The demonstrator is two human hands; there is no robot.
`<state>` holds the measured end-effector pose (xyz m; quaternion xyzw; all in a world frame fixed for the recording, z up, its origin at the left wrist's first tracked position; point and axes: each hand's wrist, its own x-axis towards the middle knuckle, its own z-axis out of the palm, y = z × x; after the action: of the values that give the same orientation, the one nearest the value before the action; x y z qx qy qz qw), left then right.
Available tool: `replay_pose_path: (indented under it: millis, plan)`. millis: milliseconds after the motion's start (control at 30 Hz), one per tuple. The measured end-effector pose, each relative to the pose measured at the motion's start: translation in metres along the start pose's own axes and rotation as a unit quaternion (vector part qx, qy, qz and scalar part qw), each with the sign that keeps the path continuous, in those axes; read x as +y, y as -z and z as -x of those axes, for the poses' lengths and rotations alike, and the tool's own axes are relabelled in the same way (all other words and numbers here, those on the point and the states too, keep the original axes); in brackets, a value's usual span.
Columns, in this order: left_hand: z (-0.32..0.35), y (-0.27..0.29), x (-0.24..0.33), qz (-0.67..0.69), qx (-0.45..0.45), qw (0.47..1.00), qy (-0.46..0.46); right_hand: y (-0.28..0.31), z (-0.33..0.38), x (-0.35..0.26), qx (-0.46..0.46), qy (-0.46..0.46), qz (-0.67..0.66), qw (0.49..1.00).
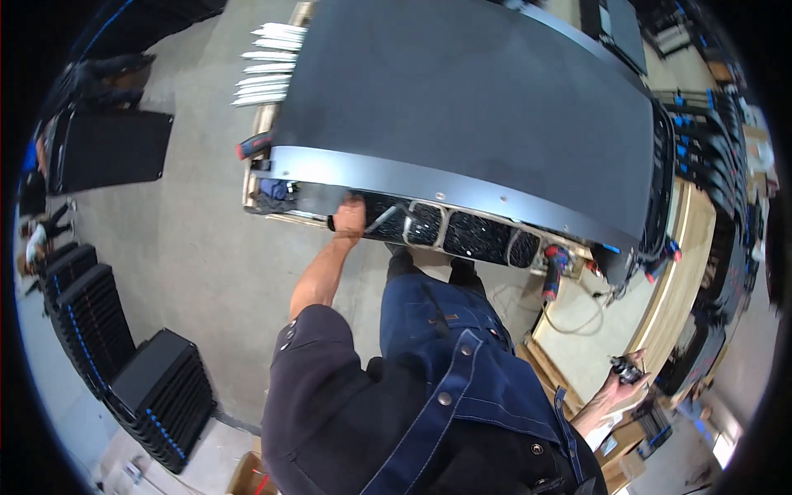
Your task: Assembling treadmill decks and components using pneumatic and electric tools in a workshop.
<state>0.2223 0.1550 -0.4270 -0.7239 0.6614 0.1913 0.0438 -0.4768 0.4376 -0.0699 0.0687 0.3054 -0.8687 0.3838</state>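
My left hand [351, 216] is over the left end of a row of black bins [478, 238] speckled with small bright bits. The hand is blurred and its fingers cannot be made out. Beside it a short silver bar [382, 219] slants over a bin; whether I hold it I cannot tell. Out to the lower right, my right hand [619, 389] is closed round a small black tool with a silver part [628, 370]. A large dark grey panel with a silver metal edge strip [355, 169] lies on the workbench in front of me, beyond the bins.
A red-and-black cordless drill [554, 272] is at the right end of the bins, near a cable [577, 328]. Another power tool [252, 146] lies at the bench's left corner. White strips [268, 70] stick out behind it. Stacked black panels [161, 388] stand left; wooden beams [681, 264] right.
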Motion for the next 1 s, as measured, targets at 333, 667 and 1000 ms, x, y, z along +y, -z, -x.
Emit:
replay_pose_path:
  millis: [333, 667, 1000]
  plan:
    - [0.068, 0.042, 0.035, 0.386, 0.013, 0.918, 0.088, -0.183, 0.078, 0.185, -0.115, 0.076, 0.492, 0.86]
    - [0.205, 0.19, 0.219, 0.843, -0.213, 0.487, -0.08, -0.186, 0.026, 0.315, -0.355, -0.232, 0.188, 0.886]
    - [0.235, 0.196, 0.275, 0.88, -0.168, 0.438, -0.07, -0.172, 0.014, 0.299, -0.305, -0.296, 0.132, 0.895]
